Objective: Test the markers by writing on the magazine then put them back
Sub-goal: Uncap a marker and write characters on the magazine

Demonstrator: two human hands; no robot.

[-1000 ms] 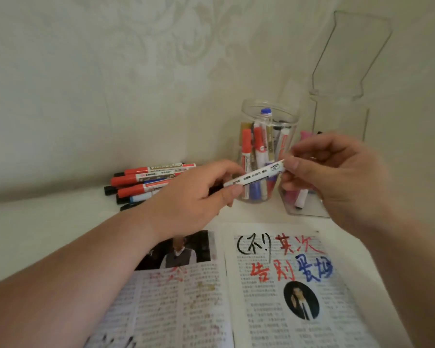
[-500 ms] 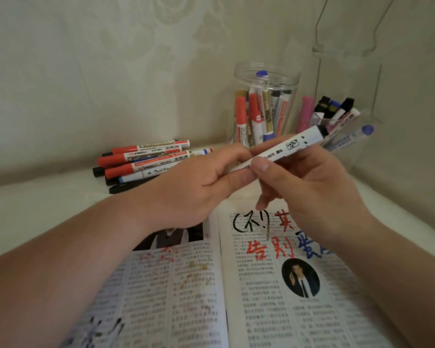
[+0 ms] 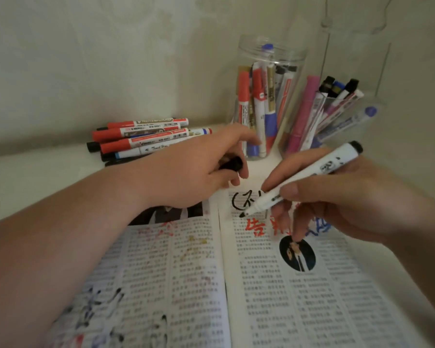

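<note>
Two grips share the work: our right grip (image 3: 349,197) pinches the uncapped marker (image 3: 329,165) pen-fashion, tip at the magazine (image 3: 286,285), far right page, perhaps touching, ready to write; our left grip (image 3: 186,172) curls round what seems its black cap (image 3: 232,163), for recapping.

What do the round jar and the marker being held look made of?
Round jar: clear, glossy, likely plastic, possibly glass; the pens inside show through its wall. Marker: smooth white plastic barrel, it seems, with printed marks and black end.
</note>
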